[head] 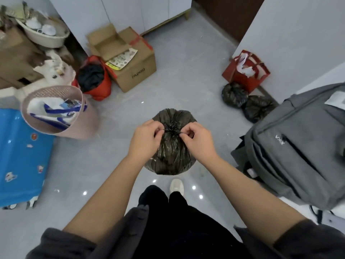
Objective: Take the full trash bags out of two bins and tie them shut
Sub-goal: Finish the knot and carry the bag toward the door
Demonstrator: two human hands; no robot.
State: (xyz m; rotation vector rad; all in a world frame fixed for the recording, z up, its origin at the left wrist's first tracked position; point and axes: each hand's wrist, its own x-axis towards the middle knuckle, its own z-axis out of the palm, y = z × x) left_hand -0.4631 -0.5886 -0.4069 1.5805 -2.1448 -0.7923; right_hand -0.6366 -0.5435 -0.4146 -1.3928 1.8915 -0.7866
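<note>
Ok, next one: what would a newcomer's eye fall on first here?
First the black trash bag in the middle of the floor, with the left hand and right hand each pinching a strand of its gathered neck at the knot. Next come the pink bin at left, holding white and blue litter, and two dark bundled bags on the floor by the right wall.

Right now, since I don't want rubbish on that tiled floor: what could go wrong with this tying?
1. The left hand and right hand each pinch a thin strand at the knot, drawn taut sideways; the stretched film could tear, or a strand could slip free.
2. The black trash bag stands full and rounded on the glossy floor, held only at its top, so a hard tug might tip it toward the shoe.
</note>
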